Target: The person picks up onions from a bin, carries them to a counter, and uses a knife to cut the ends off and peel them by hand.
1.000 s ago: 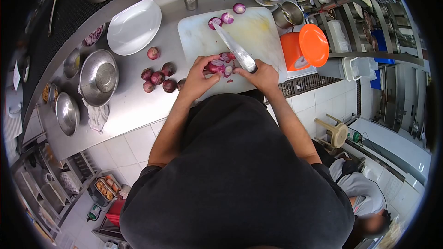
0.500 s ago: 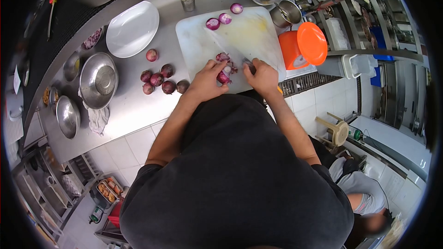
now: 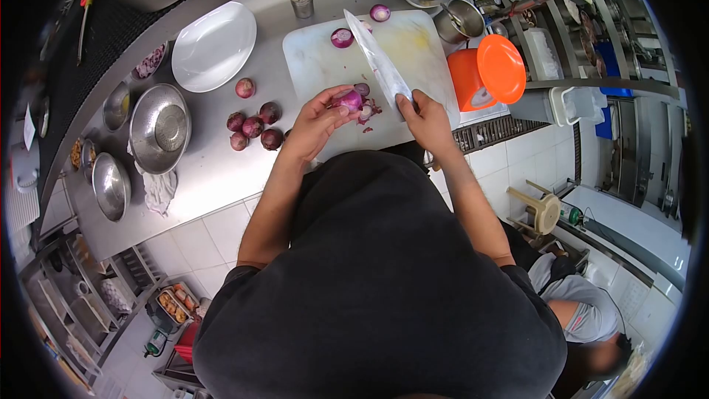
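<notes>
My left hand (image 3: 319, 124) is closed round a purple onion (image 3: 347, 101) above the near edge of the white cutting board (image 3: 310, 55). In my right hand (image 3: 428, 123) is a large kitchen knife (image 3: 378, 57), its broad blade pointing away from me across the board. Onion scraps and peel (image 3: 368, 109) lie on the board just beside the held onion. Toward the board's far side sits a peeled onion (image 3: 342, 38), and another onion (image 3: 379, 12) is at the far edge. Several unpeeled red onions (image 3: 252, 127) are grouped on the steel counter left of the board.
A white oval plate (image 3: 214, 48) and steel bowls (image 3: 159, 129) stand to the left. An open tin can (image 3: 302, 3) is behind the board. At the right are an orange container (image 3: 464, 80) and a steel pot (image 3: 459, 21). Another person (image 3: 583, 303) is at lower right.
My left hand has lifted an onion off the board and moved slightly left. The knife has come up, its blade now flat and plainly visible.
</notes>
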### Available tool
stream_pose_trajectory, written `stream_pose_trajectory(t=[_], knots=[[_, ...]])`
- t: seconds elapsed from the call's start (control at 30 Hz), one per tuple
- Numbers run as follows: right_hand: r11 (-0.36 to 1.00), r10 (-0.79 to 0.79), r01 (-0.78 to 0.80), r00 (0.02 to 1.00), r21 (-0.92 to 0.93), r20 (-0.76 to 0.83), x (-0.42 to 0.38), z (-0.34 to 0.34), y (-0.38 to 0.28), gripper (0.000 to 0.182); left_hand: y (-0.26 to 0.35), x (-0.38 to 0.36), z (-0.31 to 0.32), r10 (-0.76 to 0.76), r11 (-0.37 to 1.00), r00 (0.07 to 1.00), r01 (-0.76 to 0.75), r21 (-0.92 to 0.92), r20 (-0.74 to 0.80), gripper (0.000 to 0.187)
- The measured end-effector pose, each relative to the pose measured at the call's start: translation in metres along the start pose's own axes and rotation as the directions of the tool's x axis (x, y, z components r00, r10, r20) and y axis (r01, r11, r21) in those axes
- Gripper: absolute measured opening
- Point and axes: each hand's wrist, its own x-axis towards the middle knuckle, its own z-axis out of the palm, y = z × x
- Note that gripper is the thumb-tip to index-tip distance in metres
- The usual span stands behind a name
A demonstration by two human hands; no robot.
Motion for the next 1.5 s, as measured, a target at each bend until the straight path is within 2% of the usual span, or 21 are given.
stream_pose_trajectory(t=[0.33,0.67,0.87,1.07,1.13,1.23,1.43,1.5], knots=[[0.991,-0.105,0.094,0.987,0.093,0.123,-0.015,-0.023,-0.054,0.046,0.004,-0.002,0.01,0.051,0.996,0.998,-0.049,-0.078,0.034,0.056],[0.996,-0.092,0.09,0.99,0.025,0.109,-0.018,-0.022,-0.065,0.047,-0.008,0.002,0.015,0.08,0.989,0.997,-0.08,-0.122,-0.002,0.055],[0.993,-0.119,0.12,0.987,0.001,0.107,-0.018,-0.02,-0.065,0.047,-0.009,0.002,0.015,0.094,0.994,0.995,-0.095,-0.062,-0.018,0.054],[0.997,-0.074,0.077,0.99,-0.022,0.118,-0.016,-0.022,-0.068,0.051,-0.001,0.002,0.022,0.157,0.963,0.986,-0.138,0.231,-0.062,0.056],[0.995,-0.086,0.092,0.988,-0.043,0.131,-0.015,-0.025,-0.069,0.054,0.001,0.002,0.025,0.167,0.959,0.984,-0.147,0.242,-0.065,0.058],[0.981,-0.189,0.192,0.979,-0.032,0.072,-0.014,-0.02,-0.061,0.051,0.003,0.002,0.029,0.158,0.96,0.986,-0.14,0.241,-0.058,0.059],[0.98,-0.191,0.194,0.979,-0.048,0.069,-0.011,-0.02,-0.059,0.053,0.006,0.001,0.032,0.158,0.958,0.986,-0.137,0.252,-0.062,0.058],[0.989,-0.14,0.143,0.984,-0.024,0.115,-0.012,-0.024,-0.065,0.058,0.007,0.0,0.034,0.16,0.954,0.985,-0.138,0.268,-0.063,0.057]])
